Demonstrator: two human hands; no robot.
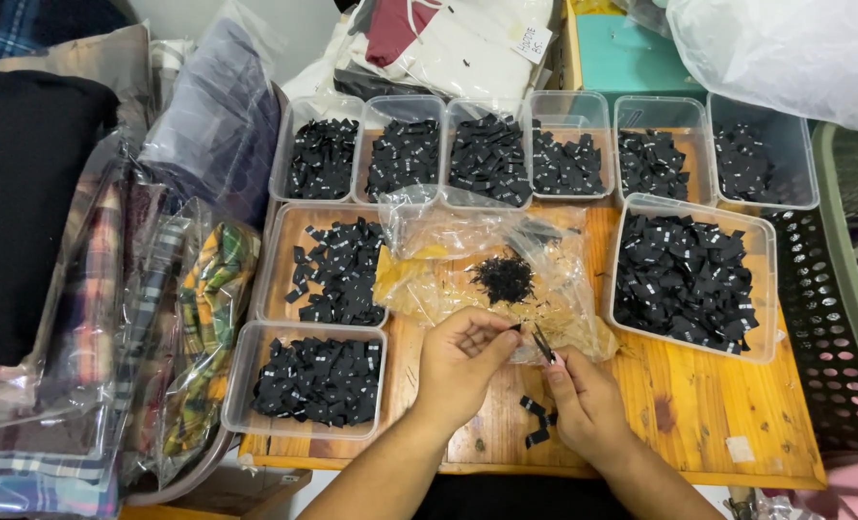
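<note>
Nearest, 3 loose black labels (535, 421) lie on the wooden table (698, 404) between the wrists. The left hand (460, 361) pinches a small black label (515, 328) at its fingertips, and the right hand (583, 397) grips small black snips (542, 343) touching that label. Just beyond the hands, a clear plastic bag (486, 260) holds a heap of black trimmings (503, 277). Farther off and to both sides stand clear tubs (693, 279) of black labels.

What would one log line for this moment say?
left hand: pinches a small black label | right hand: holds small snips at it | below: cut labels on wooden table | around: clear tubs of black labels
</note>
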